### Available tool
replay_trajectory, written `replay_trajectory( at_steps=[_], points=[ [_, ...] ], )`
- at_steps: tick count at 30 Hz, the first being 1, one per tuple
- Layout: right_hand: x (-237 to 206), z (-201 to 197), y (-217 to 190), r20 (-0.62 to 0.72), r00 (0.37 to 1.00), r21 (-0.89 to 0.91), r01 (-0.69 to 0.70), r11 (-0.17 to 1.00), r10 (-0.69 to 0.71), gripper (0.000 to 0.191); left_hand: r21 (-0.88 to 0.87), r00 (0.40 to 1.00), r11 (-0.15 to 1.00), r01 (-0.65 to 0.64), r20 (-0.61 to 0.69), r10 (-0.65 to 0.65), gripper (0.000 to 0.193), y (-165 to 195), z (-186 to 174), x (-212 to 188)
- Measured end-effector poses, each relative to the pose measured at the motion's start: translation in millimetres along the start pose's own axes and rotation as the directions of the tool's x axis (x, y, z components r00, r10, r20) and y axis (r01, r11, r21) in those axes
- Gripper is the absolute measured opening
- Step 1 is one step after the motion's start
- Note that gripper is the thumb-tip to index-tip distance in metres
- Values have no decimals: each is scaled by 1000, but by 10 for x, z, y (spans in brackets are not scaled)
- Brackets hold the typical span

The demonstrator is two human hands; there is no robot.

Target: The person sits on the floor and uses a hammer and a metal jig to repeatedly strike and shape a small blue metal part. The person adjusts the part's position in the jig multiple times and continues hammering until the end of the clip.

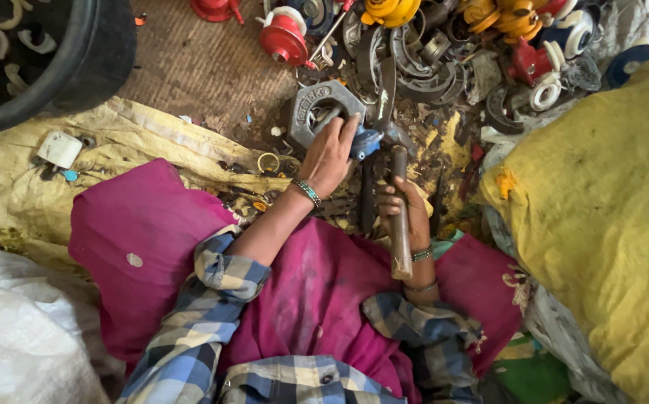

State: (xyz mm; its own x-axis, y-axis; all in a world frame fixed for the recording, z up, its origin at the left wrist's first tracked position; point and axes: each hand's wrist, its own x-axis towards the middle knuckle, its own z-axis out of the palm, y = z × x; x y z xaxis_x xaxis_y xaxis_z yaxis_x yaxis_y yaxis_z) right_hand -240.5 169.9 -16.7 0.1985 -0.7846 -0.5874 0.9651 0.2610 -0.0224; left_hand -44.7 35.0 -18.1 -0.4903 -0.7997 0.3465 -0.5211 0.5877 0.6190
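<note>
The person sits on the floor with a magenta cloth (152, 247) over the lap, breaking down scrap parts. The left hand (330, 155) steadies a small blue part (366, 142) against a hexagonal grey metal block (317, 112), which lies at about twelve o'clock from the lap; its fingers are curled over the part and the block's edge, pressing it in place. The right hand (405, 213) holds a hammer (399, 217) upright, fingers wrapped tight round the wooden handle, the head lying just beside the blue part at its three o'clock.

The step in hand looks like striking the blue part on the block. The next move would call for a short, well-aimed blow, with the left fingers kept clear of the hammer head.

How the blue part is shaped is hard to tell, since the left hand covers most of it. The hammer head blends into the dark scrap. The heap of red, yellow and white parts (444, 37) at one o'clock is cut off by the top edge, as is the black tub (77, 60) at ten o'clock.
</note>
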Motion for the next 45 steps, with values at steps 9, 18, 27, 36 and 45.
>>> replay_trajectory(
  at_steps=[9, 18, 27, 36, 45],
  points=[
    [-199, 258, 365, 99, 782, -956, 246, 158, -616, 44, 194, 906, 951, 241, 306, -292, 57, -204, 197, 27],
    [-617, 771, 548, 566, 553, -810, 236, -536, -611, 69, 380, 994, 920, 92, 14, -105, 25, -33, 151, 33],
    [-501, 721, 507, 582, 530, -751, 60, -657, -617, 70, 350, 975, 925, 147, 104, -195, 21, 33, 73, 166],
    [-996, 881, 503, 757, 327, -644, 229, -730, -565, 71, 402, 996, 914, 57, 34, -77, 27, -19, 165, 76],
    [-602, 752, 595, 568, 602, -733, 61, -677, -561, 72, 395, 990, 915, 87, 66, -123, 29, -97, 54, 173]
  ],
)
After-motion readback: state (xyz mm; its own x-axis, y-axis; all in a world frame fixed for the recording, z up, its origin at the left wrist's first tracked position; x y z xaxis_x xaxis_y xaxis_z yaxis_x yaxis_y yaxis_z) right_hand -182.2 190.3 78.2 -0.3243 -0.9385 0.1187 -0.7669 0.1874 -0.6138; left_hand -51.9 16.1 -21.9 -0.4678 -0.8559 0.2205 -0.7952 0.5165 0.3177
